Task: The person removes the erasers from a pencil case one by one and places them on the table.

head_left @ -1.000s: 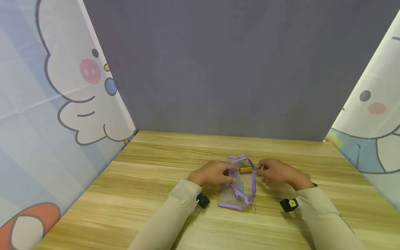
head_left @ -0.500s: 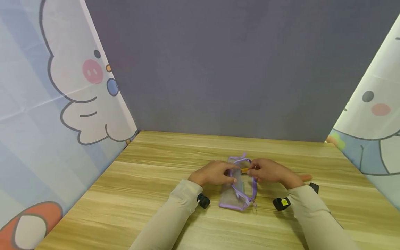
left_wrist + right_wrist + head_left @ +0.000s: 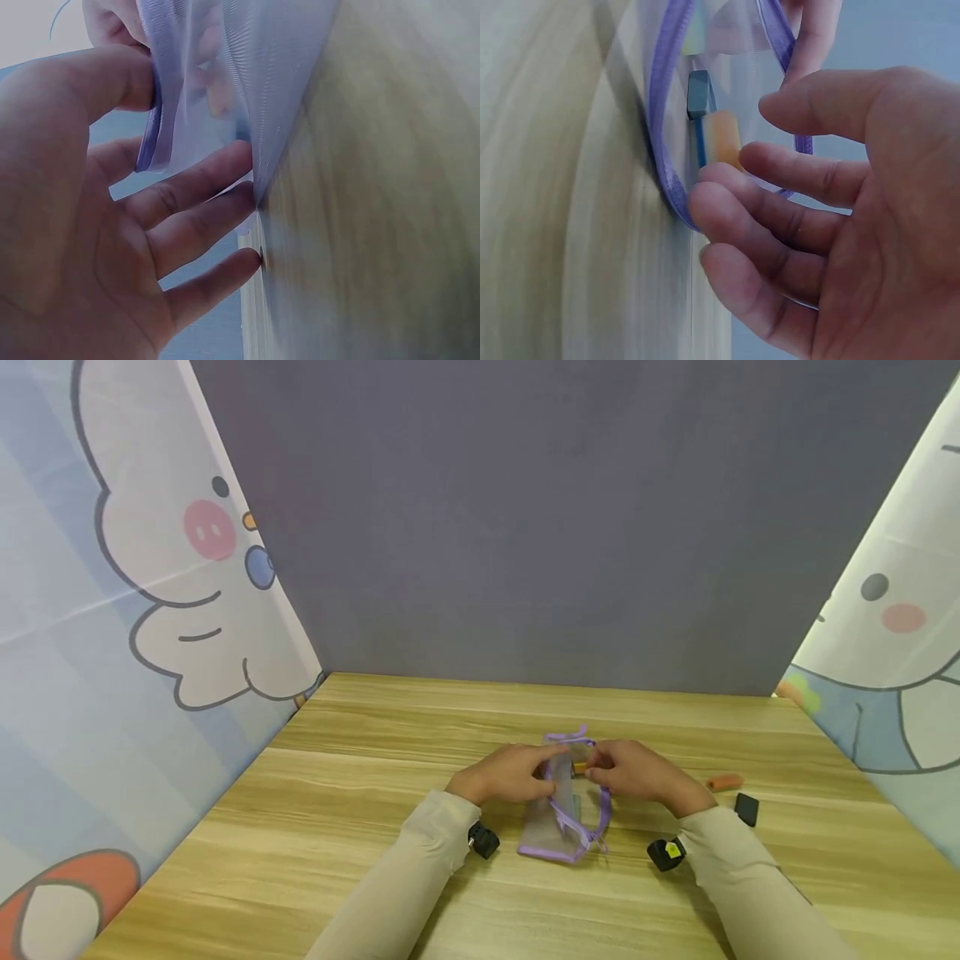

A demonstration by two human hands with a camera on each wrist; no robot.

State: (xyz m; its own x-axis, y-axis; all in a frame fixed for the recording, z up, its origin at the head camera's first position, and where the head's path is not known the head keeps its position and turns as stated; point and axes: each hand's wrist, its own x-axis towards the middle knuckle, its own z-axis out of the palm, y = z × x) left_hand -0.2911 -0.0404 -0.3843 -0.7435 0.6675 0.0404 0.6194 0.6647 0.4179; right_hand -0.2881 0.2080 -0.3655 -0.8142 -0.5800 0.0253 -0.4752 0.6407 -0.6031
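Note:
A sheer mesh pouch (image 3: 540,837) with purple zipper edging lies on the table, its mouth held wide on the right. My left hand (image 3: 506,774) grips the near flap: in the left wrist view the thumb lies against the purple zipper edge (image 3: 154,127), the other fingers spread toward the table. At the mouth is my right hand (image 3: 633,768), its thumb apart from the fingers and its index fingertip right at a yellow-orange block (image 3: 724,139). That block sits inside the opening, beside a dark teal block (image 3: 698,94). A pale green piece (image 3: 577,807) shows deeper in the pouch.
To the right lie an orange cylinder (image 3: 724,782) and a small black rectangular object (image 3: 746,809). A grey panel (image 3: 525,527) stands behind the wooden table (image 3: 360,760), with cartoon-printed curtains (image 3: 67,693) at both sides.
My right hand has moved left into the pouch's mouth, and the yellow-orange block has gone further in. The orange cylinder and black object have come out from behind the right arm. The left hand stays put.

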